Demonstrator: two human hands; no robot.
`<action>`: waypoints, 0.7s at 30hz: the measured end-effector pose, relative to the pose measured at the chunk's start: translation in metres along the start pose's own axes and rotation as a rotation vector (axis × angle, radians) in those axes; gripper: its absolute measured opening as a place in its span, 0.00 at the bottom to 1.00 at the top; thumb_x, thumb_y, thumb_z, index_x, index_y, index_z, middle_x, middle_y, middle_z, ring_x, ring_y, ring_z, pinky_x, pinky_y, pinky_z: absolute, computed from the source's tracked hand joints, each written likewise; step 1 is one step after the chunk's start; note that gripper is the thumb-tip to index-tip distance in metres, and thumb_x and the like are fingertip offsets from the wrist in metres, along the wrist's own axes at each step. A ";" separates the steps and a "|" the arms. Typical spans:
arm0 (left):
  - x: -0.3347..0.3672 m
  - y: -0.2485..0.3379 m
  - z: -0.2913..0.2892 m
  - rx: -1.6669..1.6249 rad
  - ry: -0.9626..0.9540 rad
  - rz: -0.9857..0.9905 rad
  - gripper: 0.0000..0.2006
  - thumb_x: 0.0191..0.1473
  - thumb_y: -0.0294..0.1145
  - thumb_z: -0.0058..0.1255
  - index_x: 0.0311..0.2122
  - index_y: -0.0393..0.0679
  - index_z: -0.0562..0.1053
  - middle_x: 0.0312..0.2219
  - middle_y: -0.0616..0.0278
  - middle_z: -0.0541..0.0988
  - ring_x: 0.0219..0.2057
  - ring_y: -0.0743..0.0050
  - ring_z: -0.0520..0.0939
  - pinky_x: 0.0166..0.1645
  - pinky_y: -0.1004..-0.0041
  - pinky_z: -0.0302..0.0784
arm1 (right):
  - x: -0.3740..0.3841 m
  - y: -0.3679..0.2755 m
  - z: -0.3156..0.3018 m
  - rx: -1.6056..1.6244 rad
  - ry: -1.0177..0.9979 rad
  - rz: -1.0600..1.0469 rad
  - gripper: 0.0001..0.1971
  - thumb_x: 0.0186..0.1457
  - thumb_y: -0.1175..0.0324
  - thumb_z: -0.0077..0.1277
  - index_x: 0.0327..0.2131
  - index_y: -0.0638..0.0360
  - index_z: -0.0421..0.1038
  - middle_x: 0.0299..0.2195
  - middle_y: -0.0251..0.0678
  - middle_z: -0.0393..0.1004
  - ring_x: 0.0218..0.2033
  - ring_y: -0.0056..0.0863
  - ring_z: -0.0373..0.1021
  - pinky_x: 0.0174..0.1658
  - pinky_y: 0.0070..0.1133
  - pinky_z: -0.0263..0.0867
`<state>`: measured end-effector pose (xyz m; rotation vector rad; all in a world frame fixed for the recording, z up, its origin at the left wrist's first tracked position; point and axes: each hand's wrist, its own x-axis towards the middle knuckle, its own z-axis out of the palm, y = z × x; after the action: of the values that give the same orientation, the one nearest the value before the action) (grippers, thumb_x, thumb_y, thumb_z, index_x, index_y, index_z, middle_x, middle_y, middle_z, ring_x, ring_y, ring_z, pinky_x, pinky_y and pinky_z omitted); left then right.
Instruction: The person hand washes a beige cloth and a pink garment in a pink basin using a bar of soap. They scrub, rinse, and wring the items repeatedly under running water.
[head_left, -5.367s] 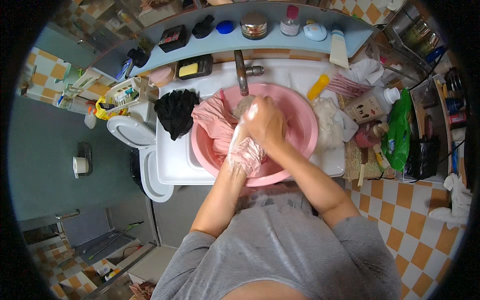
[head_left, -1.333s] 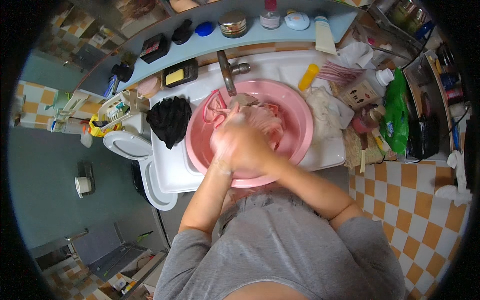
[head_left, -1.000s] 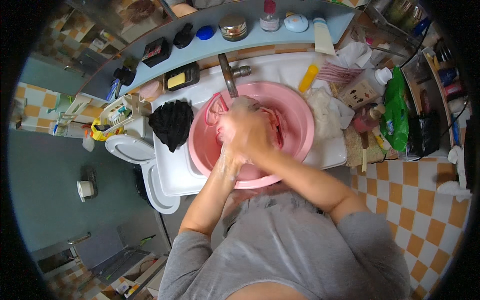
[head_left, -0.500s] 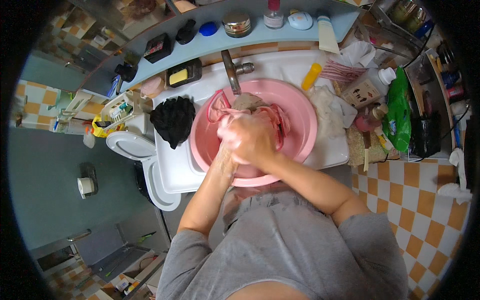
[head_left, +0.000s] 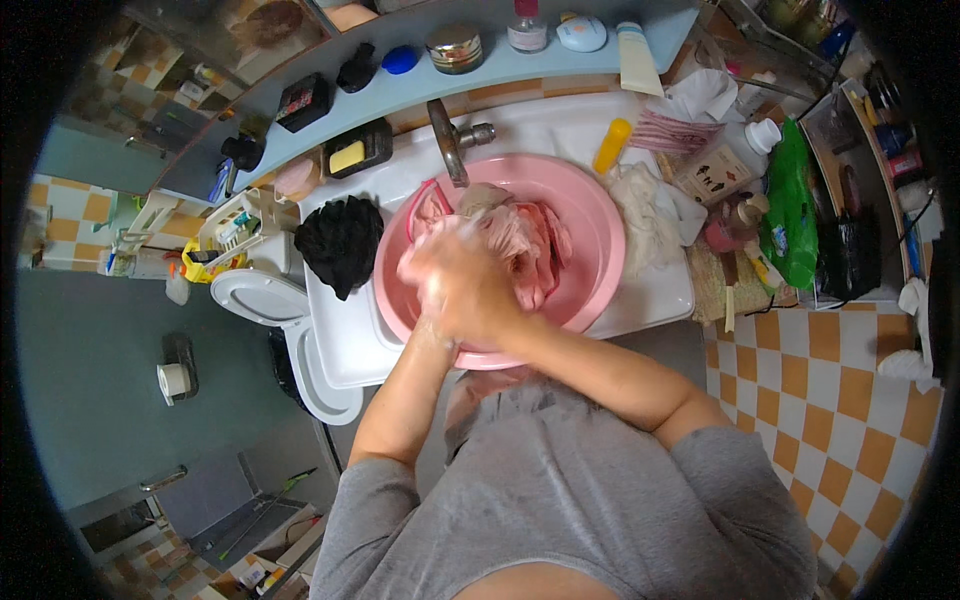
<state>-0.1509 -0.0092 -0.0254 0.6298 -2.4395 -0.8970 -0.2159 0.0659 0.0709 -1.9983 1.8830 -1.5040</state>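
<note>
A pink basin stands in the white sink and holds bunched pink cloth with a greyish piece at its far side. Over the basin's left half my two hands press together, blurred by motion and streaked with white suds. My right hand is closed round the pink cloth, its back toward me. Partly covered by it, my left hand looks closed on the same cloth. The fingertips are hidden or smeared. Above the basin's far rim hangs a metal tap.
Black cloth lies left of the basin, white cloth and a yellow tube to its right. A yellow soap bar sits in a dark dish. Toiletries line the blue shelf. A toilet stands at left; bottles crowd the right.
Both hands have shifted left across the basin, still pressed together. More of the pink cloth shows on their right. The whole view has moved slightly.
</note>
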 end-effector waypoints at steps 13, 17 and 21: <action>0.007 0.029 -0.017 3.857 0.215 1.412 0.20 0.66 0.40 0.39 0.58 0.43 0.66 0.52 0.55 0.75 0.52 0.58 0.76 0.57 0.60 0.73 | -0.036 0.000 0.009 -0.129 0.019 -0.072 0.12 0.47 0.66 0.51 0.37 0.53 0.73 0.33 0.43 0.73 0.40 0.39 0.73 0.47 0.38 0.68; 0.005 0.023 0.000 3.828 -0.067 1.710 0.19 0.66 0.41 0.40 0.56 0.42 0.68 0.50 0.56 0.78 0.48 0.60 0.81 0.53 0.61 0.80 | 0.013 0.064 -0.010 -0.356 -0.139 0.644 0.13 0.47 0.64 0.58 0.38 0.51 0.74 0.32 0.41 0.77 0.36 0.42 0.75 0.38 0.37 0.70; 0.011 0.022 -0.005 3.849 0.331 1.432 0.19 0.65 0.43 0.42 0.55 0.45 0.70 0.49 0.58 0.78 0.49 0.64 0.80 0.54 0.63 0.78 | -0.014 0.052 0.009 -0.328 -0.038 0.446 0.19 0.46 0.60 0.59 0.43 0.51 0.71 0.38 0.41 0.75 0.37 0.44 0.75 0.39 0.38 0.71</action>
<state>-0.1623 -0.0030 -0.0039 0.4810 -0.2725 -2.8178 -0.2477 0.0569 0.0271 -1.5251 2.4734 -1.0914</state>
